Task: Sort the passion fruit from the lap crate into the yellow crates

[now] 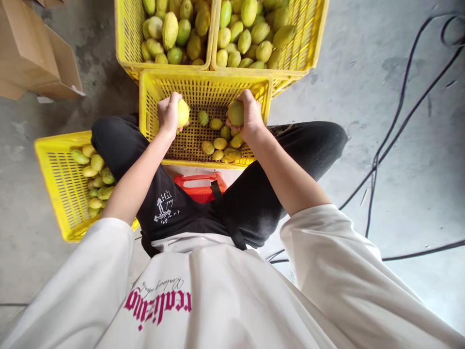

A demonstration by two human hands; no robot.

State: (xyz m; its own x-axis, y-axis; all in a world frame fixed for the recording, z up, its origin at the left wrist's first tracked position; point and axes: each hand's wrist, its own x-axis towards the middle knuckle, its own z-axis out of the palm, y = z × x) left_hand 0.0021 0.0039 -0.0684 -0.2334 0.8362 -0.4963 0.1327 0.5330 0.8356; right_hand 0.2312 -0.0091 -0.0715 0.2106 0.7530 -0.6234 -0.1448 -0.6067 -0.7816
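Note:
My left hand [167, 114] is closed around a yellow-green fruit [183, 113] over the left side of the yellow crate [152, 80] between my knees. My right hand [250, 115] grips a second green fruit [236, 113] over the crate's right side. Several small yellow-green fruits [220, 143] lie on the crate's floor below both hands, most of them toward the near right corner.
Two yellow crates [125, 43] [308, 43] heaped with green fruit stand behind the middle one. Another yellow crate [54, 184] with several fruits sits by my left leg. A red stool [198, 186] is under me. Cardboard boxes [32, 53] lie far left; black cables [385, 140] cross the concrete floor at right.

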